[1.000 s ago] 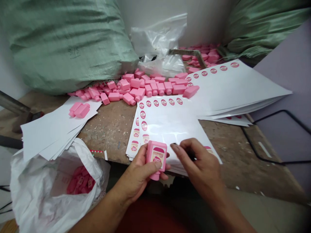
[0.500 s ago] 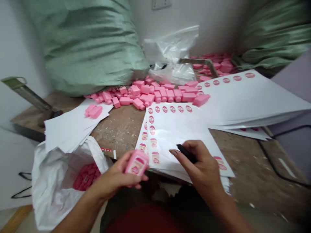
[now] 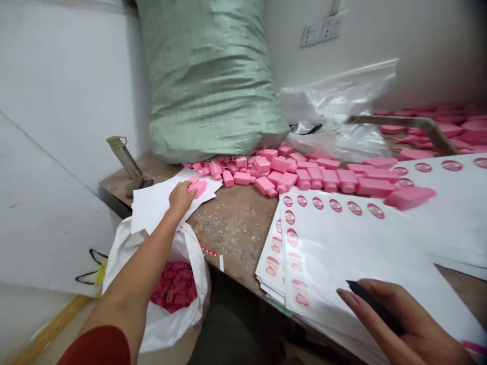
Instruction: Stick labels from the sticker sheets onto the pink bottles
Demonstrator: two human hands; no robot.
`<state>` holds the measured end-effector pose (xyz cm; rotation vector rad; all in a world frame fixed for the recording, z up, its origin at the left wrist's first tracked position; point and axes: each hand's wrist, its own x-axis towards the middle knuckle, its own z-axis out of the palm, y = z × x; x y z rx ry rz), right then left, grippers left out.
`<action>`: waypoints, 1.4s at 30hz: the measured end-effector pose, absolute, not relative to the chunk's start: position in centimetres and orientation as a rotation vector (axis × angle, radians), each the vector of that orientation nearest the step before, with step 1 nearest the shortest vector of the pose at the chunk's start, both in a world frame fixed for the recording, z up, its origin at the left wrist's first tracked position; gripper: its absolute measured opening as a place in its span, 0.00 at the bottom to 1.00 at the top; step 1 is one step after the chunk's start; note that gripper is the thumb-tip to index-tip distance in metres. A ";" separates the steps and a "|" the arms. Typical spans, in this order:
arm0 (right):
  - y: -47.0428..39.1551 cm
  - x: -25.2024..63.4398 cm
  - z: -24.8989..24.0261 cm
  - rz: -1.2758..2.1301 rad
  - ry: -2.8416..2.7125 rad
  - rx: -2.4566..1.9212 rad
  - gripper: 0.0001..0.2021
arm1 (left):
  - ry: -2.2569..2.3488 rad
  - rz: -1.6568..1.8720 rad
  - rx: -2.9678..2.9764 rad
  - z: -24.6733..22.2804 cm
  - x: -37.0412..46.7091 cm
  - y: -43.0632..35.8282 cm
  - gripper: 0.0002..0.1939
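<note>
My left hand (image 3: 181, 196) reaches over the white papers (image 3: 152, 203) at the left of the table, its fingers on the small pink bottles (image 3: 199, 186) lying there. Whether it grips one of them is hard to tell. My right hand (image 3: 399, 314) holds a black pen-like tool (image 3: 375, 305), tip pointing left, above the sticker sheet (image 3: 342, 243). Red and pink labels line the top and left edges of that sheet. A heap of pink bottles (image 3: 279, 165) lies behind it.
A white bag (image 3: 203, 268) with pink bottles inside hangs below the table's front edge. Behind the heap are a green sack (image 3: 213, 81) and clear plastic (image 3: 331, 106). A metal bar (image 3: 403, 121) crosses at right, and a metal flask-like object (image 3: 124, 156) stands far left.
My left hand has moved left and away to the bottles on the papers; the labelled bottle it held is no longer visible. My right hand still holds the black tool. The view has turned left.
</note>
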<state>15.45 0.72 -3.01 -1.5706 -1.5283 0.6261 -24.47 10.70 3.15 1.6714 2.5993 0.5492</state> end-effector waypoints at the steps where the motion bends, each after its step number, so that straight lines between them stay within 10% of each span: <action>1: 0.6 15.5 -2.9 0.636 -1.547 -1.621 0.13 | 2.605 0.532 1.655 2.6 -24.5 12.2 0.19; 13: 1.1 14.5 -2.0 0.652 -1.993 -1.748 0.13 | 1.938 1.231 1.405 3.0 -19.5 10.5 0.33; 27: 1.7 14.6 -2.6 0.618 -2.073 -1.709 0.13 | 0.817 1.330 0.238 1.0 -10.1 4.7 0.12; 34: 1.9 14.3 -2.6 0.653 -2.057 -1.763 0.13 | 1.146 1.171 0.761 0.7 -8.6 4.1 0.32; 42: 1.7 14.7 -2.5 0.636 -2.111 -1.779 0.12 | 1.210 0.731 2.272 0.3 -6.7 2.3 0.33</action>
